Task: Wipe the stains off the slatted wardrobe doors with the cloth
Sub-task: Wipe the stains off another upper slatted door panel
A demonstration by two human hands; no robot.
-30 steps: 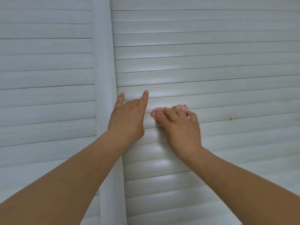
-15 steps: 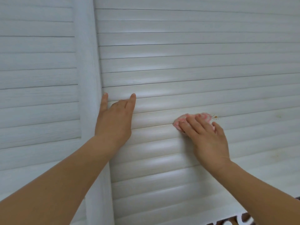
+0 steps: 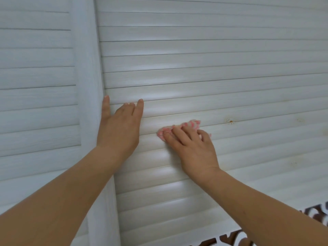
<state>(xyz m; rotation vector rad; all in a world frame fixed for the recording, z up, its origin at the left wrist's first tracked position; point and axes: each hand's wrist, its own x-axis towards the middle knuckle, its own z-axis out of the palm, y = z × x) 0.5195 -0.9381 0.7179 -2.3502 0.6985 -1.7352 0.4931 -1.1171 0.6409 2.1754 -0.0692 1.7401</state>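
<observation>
White slatted wardrobe doors (image 3: pixel 204 64) fill the view. My right hand (image 3: pixel 193 148) presses a small pink and white cloth (image 3: pixel 188 126) flat against a slat of the right door, with most of the cloth hidden under the fingers. A small orange-brown stain (image 3: pixel 230 121) sits on the same slat, a short way right of the cloth. A fainter mark (image 3: pixel 300 119) lies further right. My left hand (image 3: pixel 119 125) rests flat on the right door beside the vertical frame, fingers spread, holding nothing.
A white vertical frame post (image 3: pixel 88 77) divides the left door (image 3: pixel 35 77) from the right one. At the bottom right corner a brown and white patterned surface (image 3: pixel 316 215) shows below the door.
My right hand slid the cloth right to the stain, then back left, so the stain shows again to its right. The camera view shifted. My left hand stayed by the frame.
</observation>
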